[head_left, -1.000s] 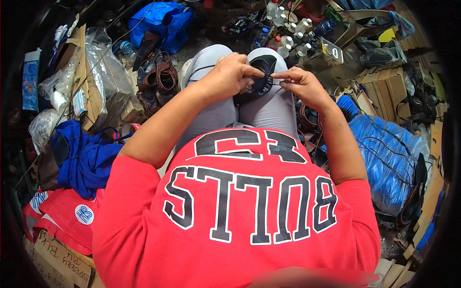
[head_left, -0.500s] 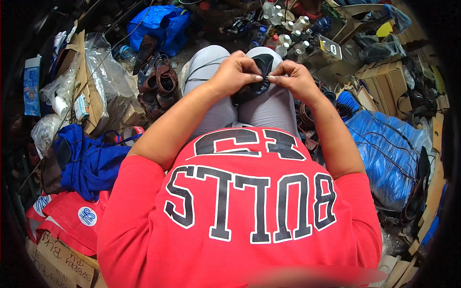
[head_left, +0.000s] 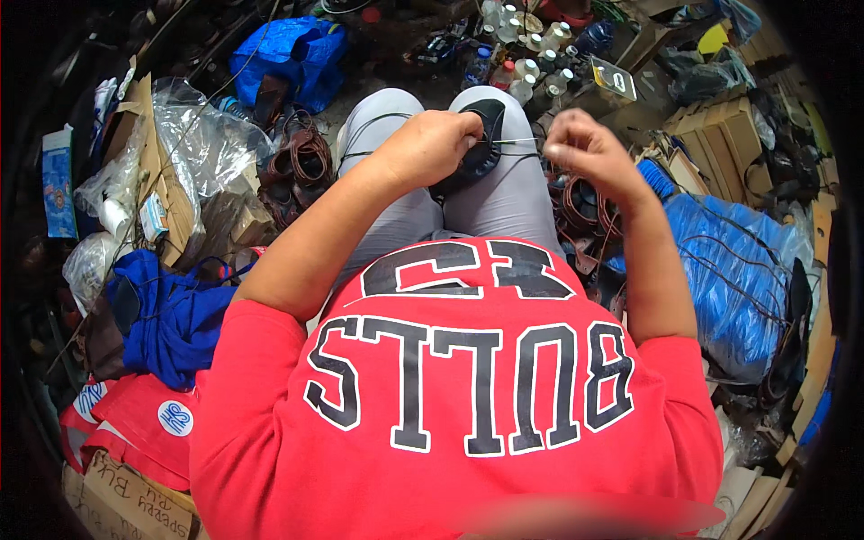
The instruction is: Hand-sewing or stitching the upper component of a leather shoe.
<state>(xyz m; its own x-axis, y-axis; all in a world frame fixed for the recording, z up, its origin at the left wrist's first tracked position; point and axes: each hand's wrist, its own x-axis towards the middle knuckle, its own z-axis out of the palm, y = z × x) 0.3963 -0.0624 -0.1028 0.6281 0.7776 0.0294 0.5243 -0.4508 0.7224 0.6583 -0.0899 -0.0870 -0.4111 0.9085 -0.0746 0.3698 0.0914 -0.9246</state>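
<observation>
A black shoe [head_left: 481,164] rests on my lap, against the inner side of my right thigh. My left hand [head_left: 436,148] is closed at its left edge, with thumb and fingers pinched together. What the left fingertips grip is partly hidden; they touch the shoe's upper. Off to the right of the shoe, my right hand [head_left: 587,151] is raised with its fingers curled, slightly blurred. A thin pale cord [head_left: 518,140] stretches taut from the shoe to the right fingertips. Dark thin strands [head_left: 369,135] lie across my left thigh.
Brown laced shoes [head_left: 301,157] stand to the left, below a blue bag [head_left: 292,58]. Several bottles [head_left: 531,67] cluster ahead. Cardboard boxes [head_left: 720,148] and a blue plastic-wrapped bundle [head_left: 729,279] are at right. Blue cloth [head_left: 171,310] and a red bag [head_left: 144,414] lie at left.
My right hand has moved away to the right from the shoe, drawing the cord out. Both hands were pinching together at the shoe; the left stays there, shifted slightly left.
</observation>
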